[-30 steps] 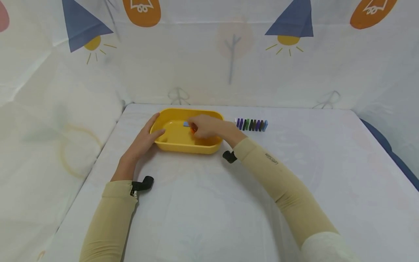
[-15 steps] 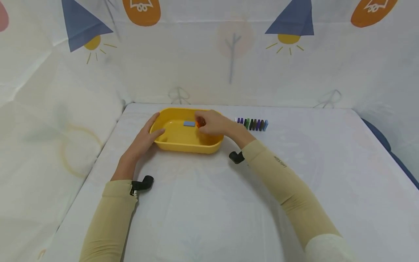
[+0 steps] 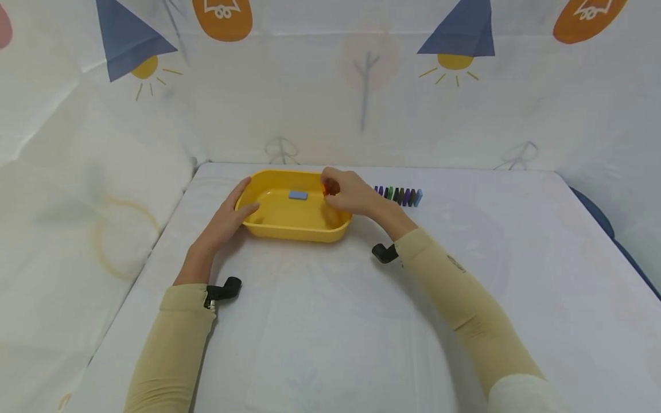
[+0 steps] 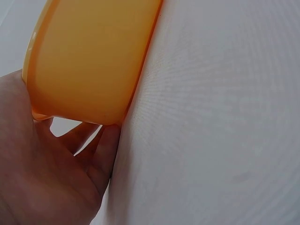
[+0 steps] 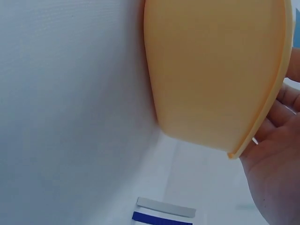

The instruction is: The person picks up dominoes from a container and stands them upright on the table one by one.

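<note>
A yellow plastic tray [image 3: 289,234] lies toward the back of the table. My left hand [image 3: 222,221] grips its left end, thumb over the rim and fingers along the outside; in the left wrist view the fingers press against the outer wall. Inside the tray a blue domino [image 3: 298,195] lies flat. Over the tray's right side, my right hand [image 3: 356,194] pinches a small orange domino [image 3: 325,189], mostly hidden by the fingers. In the right wrist view the tray wall [image 5: 215,70] covers the fingertips and whatever they hold.
Just right of the tray, a row of upright dominoes [image 3: 400,196] in purple, green, brown and blue stands on the white table [image 3: 320,321]. Its left end is partly behind my right hand. Printed white cloth [image 3: 320,86] hangs behind the table's back edge.
My right hand has moved right and slightly up with the orange domino, from the tray's middle to its right side. The blue domino now shows fully. My left hand stays put.
</note>
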`<state>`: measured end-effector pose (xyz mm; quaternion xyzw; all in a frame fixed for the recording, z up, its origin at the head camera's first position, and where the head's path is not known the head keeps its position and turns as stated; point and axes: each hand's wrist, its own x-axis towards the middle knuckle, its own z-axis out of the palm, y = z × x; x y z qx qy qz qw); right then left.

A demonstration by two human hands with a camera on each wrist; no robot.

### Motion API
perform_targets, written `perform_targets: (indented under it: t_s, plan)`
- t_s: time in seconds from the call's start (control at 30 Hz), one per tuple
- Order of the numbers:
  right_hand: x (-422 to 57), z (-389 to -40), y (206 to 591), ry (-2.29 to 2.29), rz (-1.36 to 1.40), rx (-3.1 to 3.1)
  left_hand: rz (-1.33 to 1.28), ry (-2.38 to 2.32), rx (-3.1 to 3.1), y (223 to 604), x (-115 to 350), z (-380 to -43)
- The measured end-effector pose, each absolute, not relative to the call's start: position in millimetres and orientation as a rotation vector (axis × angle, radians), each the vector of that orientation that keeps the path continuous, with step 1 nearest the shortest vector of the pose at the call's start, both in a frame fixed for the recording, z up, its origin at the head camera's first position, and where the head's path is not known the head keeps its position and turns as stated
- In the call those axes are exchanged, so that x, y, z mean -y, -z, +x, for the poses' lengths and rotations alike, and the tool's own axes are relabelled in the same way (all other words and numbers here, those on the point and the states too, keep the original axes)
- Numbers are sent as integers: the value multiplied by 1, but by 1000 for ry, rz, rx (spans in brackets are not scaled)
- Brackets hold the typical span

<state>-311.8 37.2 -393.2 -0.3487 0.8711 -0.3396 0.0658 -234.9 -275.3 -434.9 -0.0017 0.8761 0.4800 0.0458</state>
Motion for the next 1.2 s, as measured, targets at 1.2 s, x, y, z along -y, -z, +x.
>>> perform_targets:
  t_s: [1.2]
  plan:
    - [-100,-299,390,1468,-866,-2685,1,-1503,-2637,433,276,-234]
